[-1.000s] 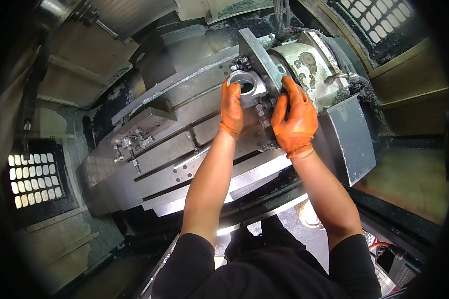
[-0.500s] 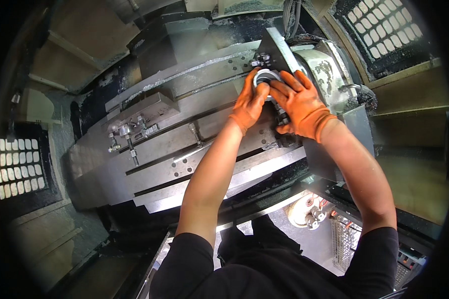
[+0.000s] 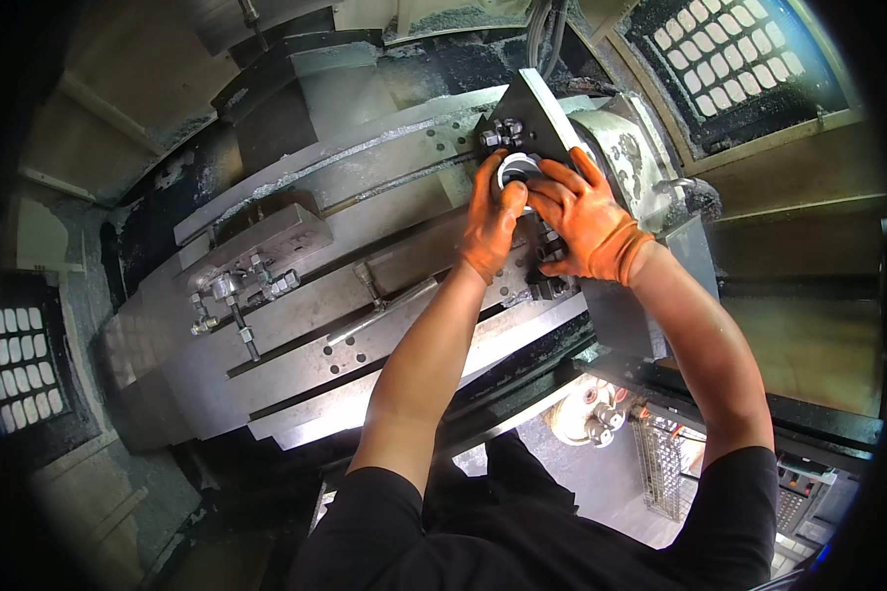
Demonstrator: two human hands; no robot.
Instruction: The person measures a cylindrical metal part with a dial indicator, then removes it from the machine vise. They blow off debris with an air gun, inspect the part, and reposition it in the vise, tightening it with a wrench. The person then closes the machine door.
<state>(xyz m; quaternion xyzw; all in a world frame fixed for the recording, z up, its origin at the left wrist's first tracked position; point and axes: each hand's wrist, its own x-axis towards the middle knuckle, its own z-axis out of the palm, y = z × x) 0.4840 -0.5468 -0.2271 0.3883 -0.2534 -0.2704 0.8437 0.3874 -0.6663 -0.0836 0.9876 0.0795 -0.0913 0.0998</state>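
A round, hollow metal part (image 3: pixel 519 158) with a pale rim sits between my two orange-gloved hands, beside an upright metal plate (image 3: pixel 518 106). My left hand (image 3: pixel 491 222) curls round its left side, the thumb across the near rim. From the right, my right hand (image 3: pixel 593 225) grips it with bent fingers, its back turned up. Just beyond the part, clamp bolts and nuts (image 3: pixel 503 135) stick out from the plate. More dark clamp hardware (image 3: pixel 548 251) shows below my right palm. The underside of the part is hidden by my gloves.
A slotted machine table (image 3: pixel 394 231) spans the enclosure. On its left are a metal block (image 3: pixel 266 241) and a stud with nuts (image 3: pixel 237 313). A handled rod (image 3: pixel 379 317) lies near the middle. A rotary unit (image 3: pixel 626 148) stands behind the plate; a wire basket (image 3: pixel 658 468) is below right.
The whole view has shifted slightly, the table sitting lower and further left. Both hands keep their hold on the round part, with only slight finger movement.
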